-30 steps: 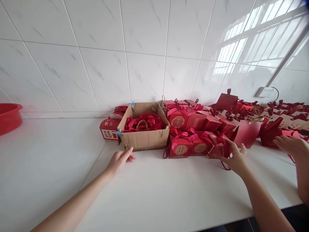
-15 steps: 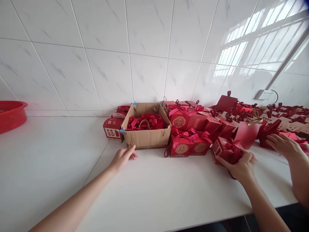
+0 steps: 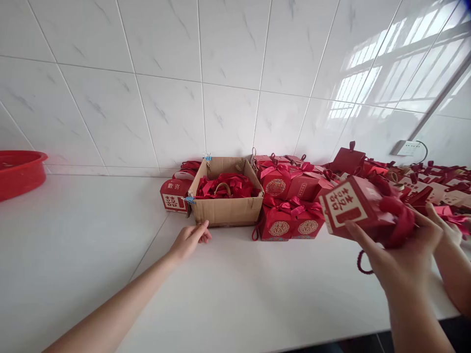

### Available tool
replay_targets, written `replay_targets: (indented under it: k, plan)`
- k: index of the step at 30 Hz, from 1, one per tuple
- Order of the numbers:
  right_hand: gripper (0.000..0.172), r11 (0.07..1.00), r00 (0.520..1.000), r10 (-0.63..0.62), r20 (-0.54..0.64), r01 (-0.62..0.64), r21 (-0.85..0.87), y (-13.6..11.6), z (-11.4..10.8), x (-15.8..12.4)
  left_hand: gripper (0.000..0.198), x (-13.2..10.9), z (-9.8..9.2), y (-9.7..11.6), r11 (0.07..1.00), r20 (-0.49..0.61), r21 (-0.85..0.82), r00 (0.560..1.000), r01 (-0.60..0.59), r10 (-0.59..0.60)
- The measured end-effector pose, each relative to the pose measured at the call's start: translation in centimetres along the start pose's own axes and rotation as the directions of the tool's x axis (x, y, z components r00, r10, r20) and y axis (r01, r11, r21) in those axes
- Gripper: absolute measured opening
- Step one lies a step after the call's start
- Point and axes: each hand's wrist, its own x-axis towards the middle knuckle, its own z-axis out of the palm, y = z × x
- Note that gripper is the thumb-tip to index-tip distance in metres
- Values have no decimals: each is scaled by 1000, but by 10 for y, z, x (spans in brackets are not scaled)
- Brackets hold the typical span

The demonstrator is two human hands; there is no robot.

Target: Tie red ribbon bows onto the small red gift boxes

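Observation:
My left hand rests on the white table, fingers loosely bent and thumb out, at the lower front edge of an open cardboard box. Red ribbon pieces fill that box. My right hand holds a red gift box in the air, tilted, thumb on its near side and fingers around the back. The gift box has a cream panel with red characters, a red ribbon on its right end and a dark red cord loop hanging beneath.
Stacked red gift boxes with bows stand right of the carton. A red arched box sits to its left. More boxes crowd the far right beside another person's hand. A red basin is at left; a power socket is near the wall.
My right hand has raised the gift box off the table and towards me, turning its panel up. My left hand has stayed by the carton. The other person's hand has turned and shifted slightly.

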Motion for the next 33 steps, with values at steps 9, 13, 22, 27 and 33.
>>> replay_targets:
  k: [9,13,22,27,33]
  plan:
    - [86,998,936,-32,351,51,-45,-29,117,-11,56,-1,2,0,1000,-10,-7,1000,2,-2]
    - [97,993,943,-87,320,107,-44,-14,140,-27,56,-1,3,-1,1000,-2,-11,1000,-4,4]
    - [94,961,944,-268,194,276,-19,-23,124,-58,52,-1,-4,1,999,-142,28,990,-20,23]
    - [89,815,751,-577,321,505,284,-48,116,-94,47,5,-33,-4,987,-472,153,881,47,31]
    - [79,718,304,-683,664,444,536,-55,126,-126,27,22,-58,-27,901,-646,320,763,294,-19]
